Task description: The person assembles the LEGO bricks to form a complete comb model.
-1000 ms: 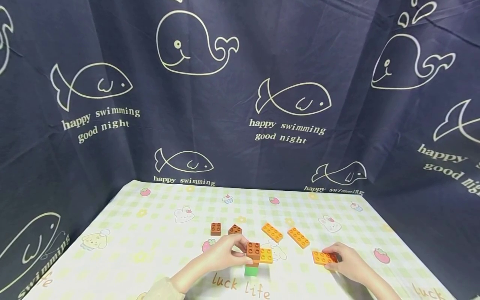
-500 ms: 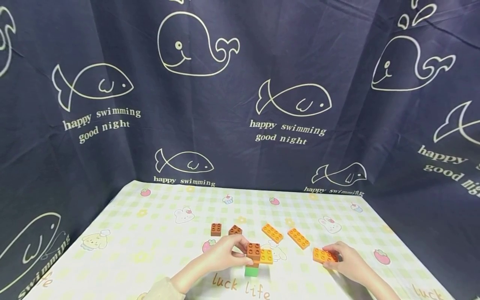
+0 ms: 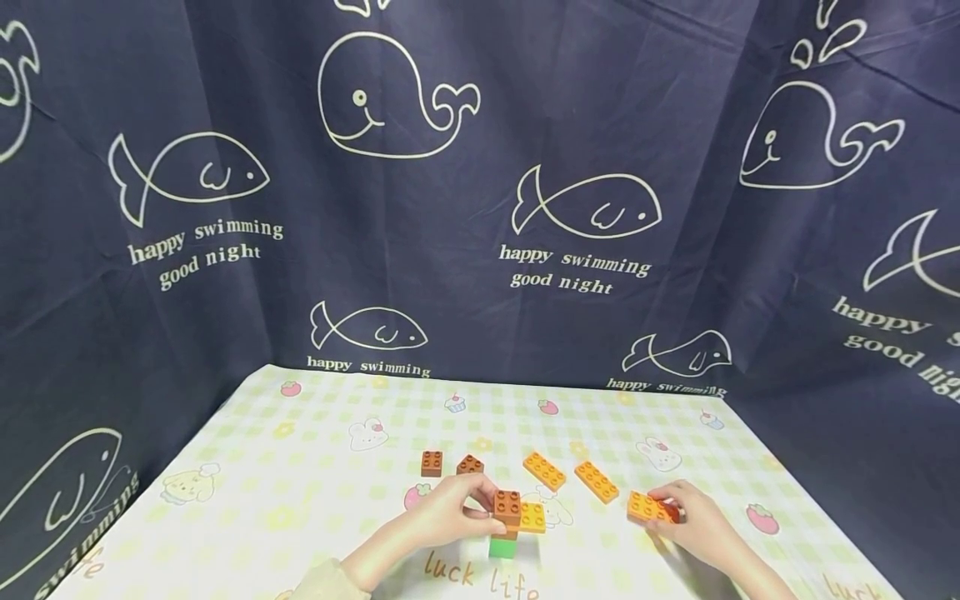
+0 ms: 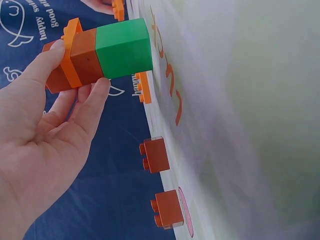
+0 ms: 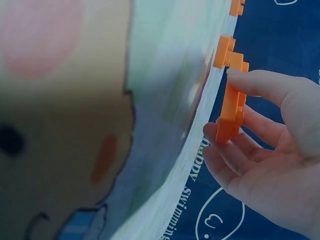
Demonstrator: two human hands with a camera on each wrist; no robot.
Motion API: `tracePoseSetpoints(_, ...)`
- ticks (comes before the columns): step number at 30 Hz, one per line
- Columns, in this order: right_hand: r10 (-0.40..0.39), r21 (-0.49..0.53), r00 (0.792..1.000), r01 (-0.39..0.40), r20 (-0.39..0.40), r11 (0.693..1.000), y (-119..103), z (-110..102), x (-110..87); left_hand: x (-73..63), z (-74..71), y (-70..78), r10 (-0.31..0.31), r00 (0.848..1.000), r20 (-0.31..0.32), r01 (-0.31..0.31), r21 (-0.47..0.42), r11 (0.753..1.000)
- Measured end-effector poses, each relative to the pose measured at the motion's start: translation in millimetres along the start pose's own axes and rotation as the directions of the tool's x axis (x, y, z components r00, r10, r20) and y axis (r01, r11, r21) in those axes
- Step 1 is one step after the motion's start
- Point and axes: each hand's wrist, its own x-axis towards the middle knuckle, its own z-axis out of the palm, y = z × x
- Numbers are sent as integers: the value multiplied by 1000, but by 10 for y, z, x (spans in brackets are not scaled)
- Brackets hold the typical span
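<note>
The left hand [image 3: 459, 510] grips a brown, orange and green plastic brick stack [image 3: 507, 517] near "luck life" on the green-checked surface [image 3: 262, 467]; the right hand [image 3: 692, 518] pinches a flat orange plastic brick [image 3: 641, 505]. Beyond them, navy fabric [image 3: 450, 233] reads "happy swimming good night".

The left arm [image 3: 386, 548] wears a pale cream sleeve [image 3: 330, 582], which looks plain and a little loose; the left hand [image 3: 454, 507] and the right hand [image 3: 692, 515] are bare, and the right forearm [image 3: 741, 562] also
</note>
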Motion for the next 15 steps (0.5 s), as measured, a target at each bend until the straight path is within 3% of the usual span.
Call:
tracePoseSetpoints(7,-78,13,995,78,-59,997,-56,-32,-9,8,4,-16,7,1000,-1,-7,20,1000)
tracePoseSetpoints(15,-84,41,993,88,-85,995,-176,-21,17,8,6,-9,11,1000,-3,-11,35,999)
